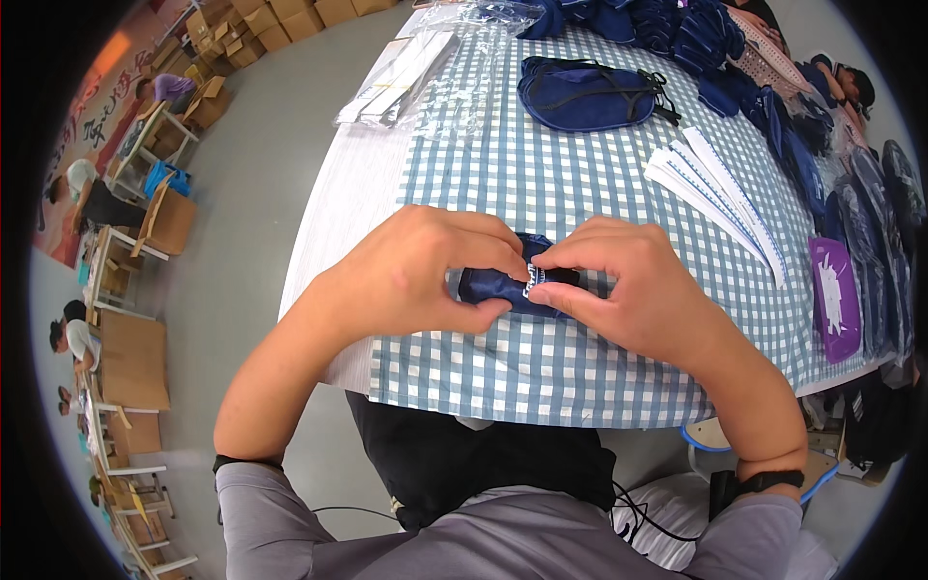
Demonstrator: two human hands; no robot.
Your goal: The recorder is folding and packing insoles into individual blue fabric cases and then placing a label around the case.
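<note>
A small navy-blue fabric piece, folded with white lettering on it [499, 287], lies on the checked tablecloth in front of me. My left hand [430, 271] grips its left part, thumb at the near edge and fingers at the far edge. With thumb and forefinger, my right hand [619, 275] pinches the right part beside the white lettering. The fingertips of both hands nearly meet over the fabric and hide some of it. Beyond them lies a larger navy fabric item with black cords [588, 94].
White paper strips with blue markings [720, 198] fan out at the right, near a purple basket [836, 300] of white slips. Navy fabric goods [677, 34] pile up at the far edge. A clear plastic packet [396, 82] lies far left. People work among cardboard boxes [135, 358] at left.
</note>
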